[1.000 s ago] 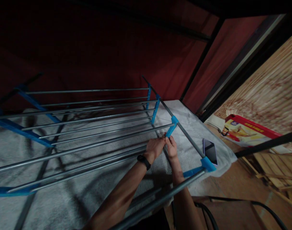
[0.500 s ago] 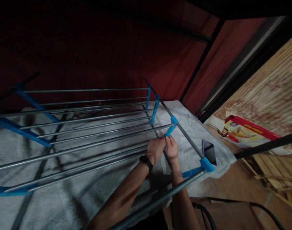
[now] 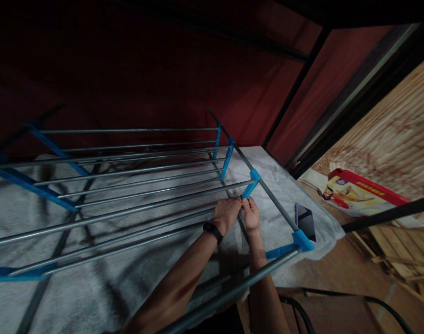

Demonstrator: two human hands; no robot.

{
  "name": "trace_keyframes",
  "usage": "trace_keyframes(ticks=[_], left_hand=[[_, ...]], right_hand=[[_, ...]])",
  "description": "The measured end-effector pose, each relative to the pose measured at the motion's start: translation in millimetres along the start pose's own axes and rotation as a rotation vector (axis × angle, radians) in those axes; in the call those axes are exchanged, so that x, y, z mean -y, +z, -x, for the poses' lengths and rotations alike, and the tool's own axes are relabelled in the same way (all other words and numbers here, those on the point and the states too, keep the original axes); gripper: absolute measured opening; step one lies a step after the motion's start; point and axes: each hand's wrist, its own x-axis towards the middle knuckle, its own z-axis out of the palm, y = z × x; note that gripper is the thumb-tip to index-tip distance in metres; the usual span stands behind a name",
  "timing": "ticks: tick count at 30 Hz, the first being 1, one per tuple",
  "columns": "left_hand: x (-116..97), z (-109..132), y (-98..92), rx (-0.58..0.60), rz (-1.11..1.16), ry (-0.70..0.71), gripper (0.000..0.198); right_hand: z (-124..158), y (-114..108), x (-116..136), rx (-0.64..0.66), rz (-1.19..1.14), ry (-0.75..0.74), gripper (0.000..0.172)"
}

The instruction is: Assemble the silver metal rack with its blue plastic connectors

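Hardly anything has shifted: both hands stay bunched at the lower tip of the blue bracket (image 3: pixel 249 184) on the drying rack (image 3: pixel 128 176), so the work at that joint is not finished. Just left of the bracket, the left hand (image 3: pixel 227 214) curls its fingers around the end of a rod (image 3: pixel 128 209). The right hand (image 3: pixel 251 215) pinches the bracket's tip, though dim light makes the exact hold uncertain. Right of the bracket, a phone (image 3: pixel 305 221) lies on the grey blanket (image 3: pixel 128 283).
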Motion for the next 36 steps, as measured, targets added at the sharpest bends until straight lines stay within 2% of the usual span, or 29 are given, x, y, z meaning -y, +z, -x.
trace_keyframes(ticks=[7, 15, 25, 31, 36], left_hand=[[1, 1, -2.8, 0.010, 0.027, 0.007, 0.037], [-1, -1, -12.8, 0.104, 0.026, -0.042, 0.035], [10, -2, 2.3, 0.099, 0.041, -0.007, 0.031], [12, -6, 6.9, 0.105, 0.043, -0.046, 0.036], [12, -8, 7.6, 0.108, 0.054, -0.076, 0.038]], right_hand=[[2, 0, -9, -0.014, -0.047, 0.016, 0.038], [4, -3, -22, -0.024, -0.021, -0.027, 0.040], [1, -10, -37, -0.034, 0.075, -0.158, 0.037], [0, -11, -42, -0.012, 0.111, -0.175, 0.034], [1, -9, -40, -0.019, 0.091, -0.130, 0.037]])
